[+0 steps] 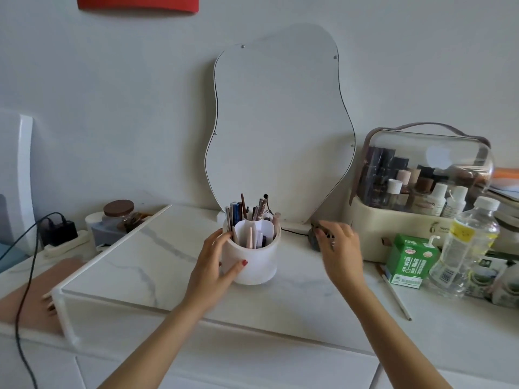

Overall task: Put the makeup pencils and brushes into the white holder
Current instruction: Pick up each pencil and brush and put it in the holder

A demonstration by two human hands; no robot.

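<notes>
Cupped around the left side of the white holder (254, 262), our left hand (216, 265) grips it, thumb on the front wall and fingers curled over the rim. Our right hand (338, 247) lies palm down on the marble top (157, 265) just right of the holder, its fingers over a small dark object (314, 239); we cannot tell whether it grips that object or merely rests on it, nor what the object is.

One holder stands upright near the middle of the top, in front of one wavy-edged mirror (276, 127). Inside it we see an inner divider and roughly a dozen pencils and brushes (247, 213) standing on end; they overlap, so an exact count escapes us. One more long thin brush (394, 293) lies flat on the top to the right, well apart from the holder, its upper end beside one green carton (408, 259). Next to that stands one clear bottle (467, 245), and behind them one lidded cosmetics case (421, 178) whose bottles blur together. At far left, one brown-lidded jar (118, 213) and one black plug (57, 230) are partly hidden.
</notes>
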